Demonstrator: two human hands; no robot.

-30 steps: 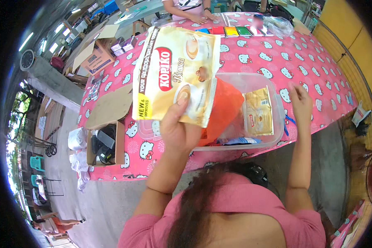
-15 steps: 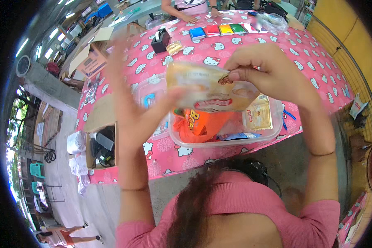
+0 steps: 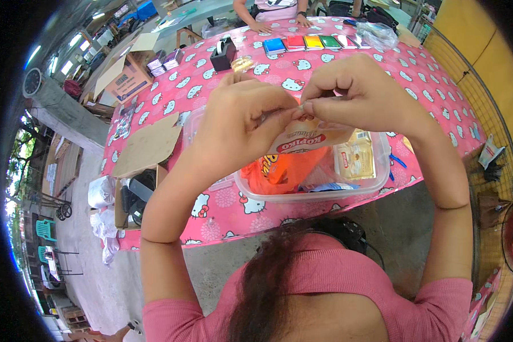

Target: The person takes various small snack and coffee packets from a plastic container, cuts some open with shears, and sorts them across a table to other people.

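Observation:
A beige packet [image 3: 303, 141] with a red oval mark hangs between my hands above a clear plastic bin [image 3: 313, 198]. At its upper edge, my left hand [image 3: 248, 117] pinches with thumb and fingers. My right hand [image 3: 353, 94] pinches the same edge close beside it, the fingertips of both hands nearly touching. My hands cover part of the packet. Below, the bin holds an orange bag [image 3: 282, 171] and another beige packet [image 3: 354, 158]. Just right of the bin lies a blue-handled tool [image 3: 398, 161], its kind unclear.
A pink cat-print cloth covers the table [image 3: 256, 225]. Toward the back are a black tape dispenser [image 3: 222, 54], a row of coloured packs [image 3: 312, 43] and a clear plastic bag [image 3: 376, 35]. Open cardboard boxes [image 3: 130, 74] stand left. Another person's hands [image 3: 261, 27] rest at the far edge.
My left hand, spread and blurred before, has moved right and closed on the packet's upper edge. The packet has shifted right and is now more covered by my hands.

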